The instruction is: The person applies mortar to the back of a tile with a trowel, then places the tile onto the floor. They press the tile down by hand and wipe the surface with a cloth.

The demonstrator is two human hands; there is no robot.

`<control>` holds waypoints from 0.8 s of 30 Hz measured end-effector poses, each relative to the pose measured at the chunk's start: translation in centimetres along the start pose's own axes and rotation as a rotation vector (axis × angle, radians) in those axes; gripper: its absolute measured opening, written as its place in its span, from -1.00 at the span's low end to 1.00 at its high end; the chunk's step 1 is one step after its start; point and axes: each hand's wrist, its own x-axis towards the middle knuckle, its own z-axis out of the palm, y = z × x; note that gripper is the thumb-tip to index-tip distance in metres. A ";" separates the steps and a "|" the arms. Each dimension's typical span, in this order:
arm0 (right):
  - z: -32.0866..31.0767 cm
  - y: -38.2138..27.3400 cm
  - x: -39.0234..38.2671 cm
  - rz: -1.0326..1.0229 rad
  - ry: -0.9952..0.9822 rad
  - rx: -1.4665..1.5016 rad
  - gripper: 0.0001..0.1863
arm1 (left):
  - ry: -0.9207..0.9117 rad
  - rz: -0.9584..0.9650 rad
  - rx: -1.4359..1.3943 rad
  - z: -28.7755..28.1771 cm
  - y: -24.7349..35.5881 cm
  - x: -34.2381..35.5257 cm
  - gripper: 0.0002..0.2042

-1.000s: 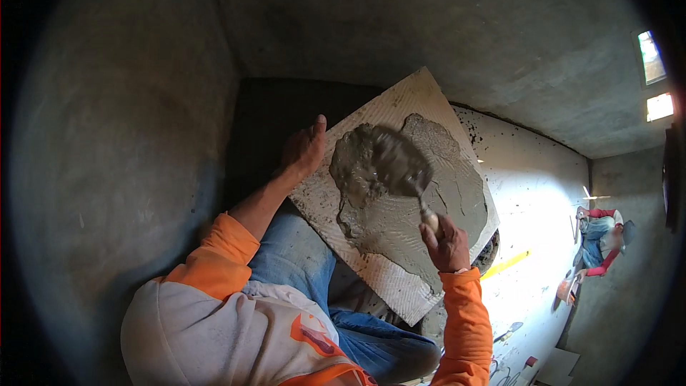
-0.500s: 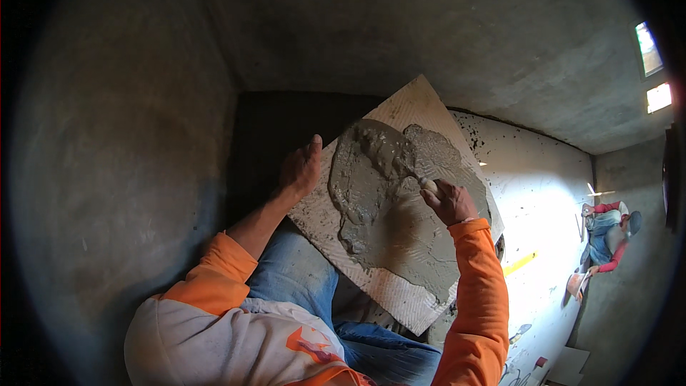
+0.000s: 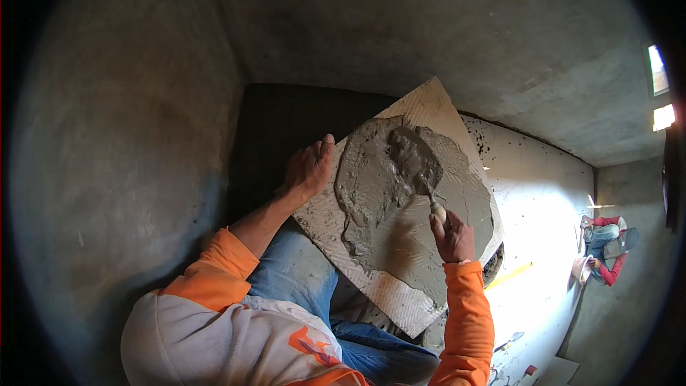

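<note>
Item: square tile (image 3: 421,111), pale, ribbed back face up, propped tilted across the person's lap, one corner pointing up and away, the opposite corner low beside the blue-trousered knee. Covering: grey wet mortar (image 3: 379,200) spread over most of the middle, thickest toward the left edge; the far corner and the near lower edge are bare. Tool: trowel (image 3: 413,161), blade loaded with mortar and lying flat on the spread near the tile's centre, long axis running from the upper left down to the lower right, handle end toward the holder. Right hand (image 3: 451,234): fingers clamped around the pale handle, set just below and right of the blade over the tile's right half, wrist bent, orange sleeve rising from the lower edge. Left hand (image 3: 309,169): fingers together and curled over the tile's left edge, thumb up, steadying it; it lies left of the mortar, apart from the blade. Nearer hand to the blade: the right. Background: another person crouched on the pale floor (image 3: 529,193), far right.
</note>
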 end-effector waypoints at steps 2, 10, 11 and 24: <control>-0.2 -0.5 -0.3 -0.052 0.027 -0.034 -0.66 | -0.030 -0.014 0.009 0.2 0.1 0.2 -0.33; -1.4 -2.6 1.9 -0.232 -0.072 -0.017 -0.60 | 0.022 -0.043 0.030 -0.1 0.3 0.0 -0.36; -1.1 -1.7 3.5 -0.236 -0.100 -0.049 -0.60 | 0.019 -0.031 0.029 0.0 0.5 -0.1 -0.36; -3.3 3.6 12.9 -0.041 -0.065 -0.116 -0.46 | 0.086 0.005 0.014 1.4 2.9 -0.9 -0.42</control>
